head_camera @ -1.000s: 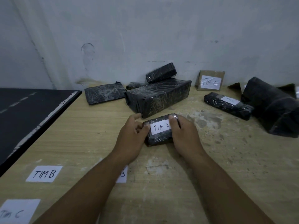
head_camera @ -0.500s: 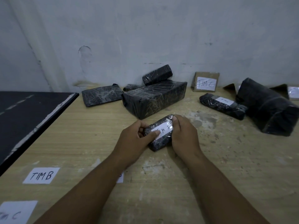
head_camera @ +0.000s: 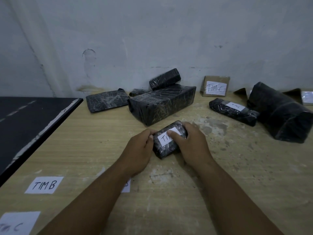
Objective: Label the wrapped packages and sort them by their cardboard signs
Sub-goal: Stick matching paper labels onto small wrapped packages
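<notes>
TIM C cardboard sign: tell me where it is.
Head view, back right: the TIM C cardboard sign stands by the wall, right of the long boxy package.

— Where is the small black film-wrapped package [head_camera: 166,146]?
— Lying askew, gripped at its ends by the left hand [head_camera: 138,150] and the right hand [head_camera: 189,145]. The right thumb presses its white paper label [head_camera: 163,139], which reads "TIM".
— And the rest?
— Just behind lies a large black wrapped box [head_camera: 160,104], with a smaller black pack [head_camera: 164,78] tilted on top. Back right, a brown cardboard sign [head_camera: 215,86] marked "TIM C" stands upright, and a long black labelled package [head_camera: 232,111] lies before it.
</notes>
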Action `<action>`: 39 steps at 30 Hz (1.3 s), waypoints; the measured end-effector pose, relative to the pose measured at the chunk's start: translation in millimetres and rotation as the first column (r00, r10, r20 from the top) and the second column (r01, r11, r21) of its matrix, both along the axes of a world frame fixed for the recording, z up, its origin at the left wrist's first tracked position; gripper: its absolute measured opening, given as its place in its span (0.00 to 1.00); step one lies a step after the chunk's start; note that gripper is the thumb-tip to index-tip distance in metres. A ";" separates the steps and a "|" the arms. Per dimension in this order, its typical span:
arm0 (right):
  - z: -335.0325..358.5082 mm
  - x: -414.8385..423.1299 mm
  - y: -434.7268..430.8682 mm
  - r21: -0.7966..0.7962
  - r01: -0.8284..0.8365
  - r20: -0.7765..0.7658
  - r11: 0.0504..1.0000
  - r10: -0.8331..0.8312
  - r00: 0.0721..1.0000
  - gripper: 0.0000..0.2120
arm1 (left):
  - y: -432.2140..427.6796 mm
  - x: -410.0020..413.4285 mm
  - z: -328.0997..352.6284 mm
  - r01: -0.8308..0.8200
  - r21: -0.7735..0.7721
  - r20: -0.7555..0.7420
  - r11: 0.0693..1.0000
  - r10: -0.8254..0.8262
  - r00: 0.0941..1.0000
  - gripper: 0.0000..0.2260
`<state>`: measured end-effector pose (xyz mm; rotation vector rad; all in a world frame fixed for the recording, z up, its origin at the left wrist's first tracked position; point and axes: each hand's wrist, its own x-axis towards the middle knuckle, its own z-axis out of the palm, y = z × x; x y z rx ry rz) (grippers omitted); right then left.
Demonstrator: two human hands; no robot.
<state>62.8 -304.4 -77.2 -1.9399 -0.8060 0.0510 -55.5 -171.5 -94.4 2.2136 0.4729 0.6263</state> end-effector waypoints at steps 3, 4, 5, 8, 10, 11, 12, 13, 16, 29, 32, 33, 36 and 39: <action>-0.1 10.7 -1.4 -0.028 0.060 0.027 0.998 -0.059 0.998 0.10 | -2.8 -0.2 0.8 -0.038 -0.060 0.027 0.997 0.039 0.999 0.10; 1.3 15.1 -3.6 -0.040 0.088 0.033 0.995 -0.087 0.996 0.11 | -3.3 -0.3 0.8 -0.055 -0.087 0.030 0.995 0.057 0.998 0.08; 2.1 20.6 -7.0 -0.053 0.117 0.040 0.992 -0.115 0.993 0.12 | -3.2 -0.2 0.3 -0.069 -0.107 0.032 0.992 0.073 0.997 0.07; 5.3 37.4 -22.4 -0.090 0.250 0.059 0.964 -0.245 0.968 0.15 | -3.4 0.3 -0.8 -0.072 -0.122 0.032 0.990 0.077 0.997 0.05; 5.6 46.6 -31.9 -0.114 0.354 0.043 0.928 -0.352 0.935 0.16 | -3.8 0.2 -0.8 -0.064 -0.111 0.021 0.992 0.067 0.998 0.04; 5.5 49.6 -35.2 -0.127 0.392 0.027 0.911 -0.392 0.920 0.16 | -3.5 0.0 -1.0 -0.065 -0.102 0.016 0.993 0.067 0.998 0.04; 4.7 51.9 -37.8 -0.138 0.422 0.011 0.896 -0.424 0.905 0.17 | -4.3 0.0 -0.6 -0.066 -0.093 0.012 0.994 0.067 0.998 0.04; 3.5 52.5 -38.4 -0.155 0.441 0.012 0.884 -0.445 0.896 0.18 | -4.5 -0.3 -0.4 -0.071 -0.083 0.007 0.994 0.072 0.997 0.04; 2.9 41.0 -34.1 -0.223 0.471 0.147 0.854 -0.448 0.882 0.20 | -6.0 -0.7 1.0 -0.094 -0.059 -0.001 0.994 0.094 0.996 0.05; -3.9 -16.1 -11.2 -0.285 -0.022 0.305 0.958 0.113 0.946 0.10 | 2.0 2.9 3.0 -0.112 0.063 -0.050 0.992 0.116 0.992 0.04; -2.8 -0.4 -17.4 -0.291 0.028 0.252 0.956 0.048 0.967 0.09 | 2.6 2.0 3.6 -0.098 -0.003 -0.066 0.995 0.097 0.993 0.04; -2.0 2.6 -19.1 -0.276 0.035 0.233 0.961 0.031 0.972 0.09 | 3.1 1.5 4.0 -0.090 -0.013 -0.074 0.996 0.089 0.993 0.04; 2.4 2.2 -22.0 -0.201 0.029 0.211 0.979 0.014 0.977 0.10 | 6.0 0.2 7.0 -0.070 -0.030 -0.099 0.997 0.067 0.993 0.05; 7.1 -7.6 -20.6 -0.184 -0.009 0.209 0.983 0.048 0.977 0.10 | 8.5 -0.6 11.3 -0.057 -0.087 -0.122 0.995 0.046 0.992 0.05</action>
